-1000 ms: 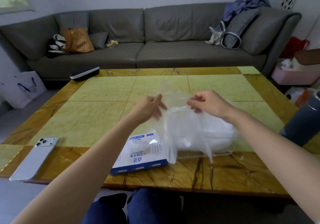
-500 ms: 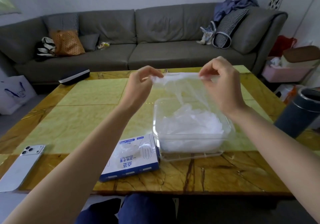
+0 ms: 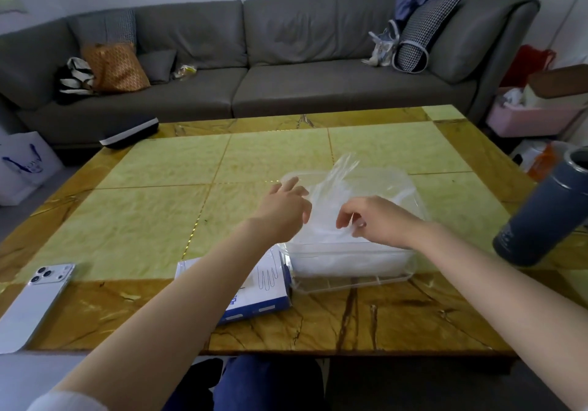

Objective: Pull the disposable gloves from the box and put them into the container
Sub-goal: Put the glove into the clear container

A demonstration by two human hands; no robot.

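Right hand (image 3: pixel 377 221): over the near half of the container (image 3: pixel 350 278), fingers curled, thumb and fingertips pinching a thin clear glove (image 3: pixel 342 172) whose free end stands above the far rim.
Left hand (image 3: pixel 283 208): at the container's left edge, fingers loosely extended and apart, gripping nothing; whether they touch the glove cannot be told.
Container: clear plastic, on the table (image 3: pixel 152 220) near its front edge, holding a pile of white gloves (image 3: pixel 346 259).
Box (image 3: pixel 269 286): white and blue, lying flat just left of the container, partly hidden by the left forearm.
Phone (image 3: pixel 35 302): face down at the table's near left corner.
Tumbler (image 3: pixel 541 216): dark, at the right edge.
Sofa (image 3: pixel 286 86): grey, behind the table.
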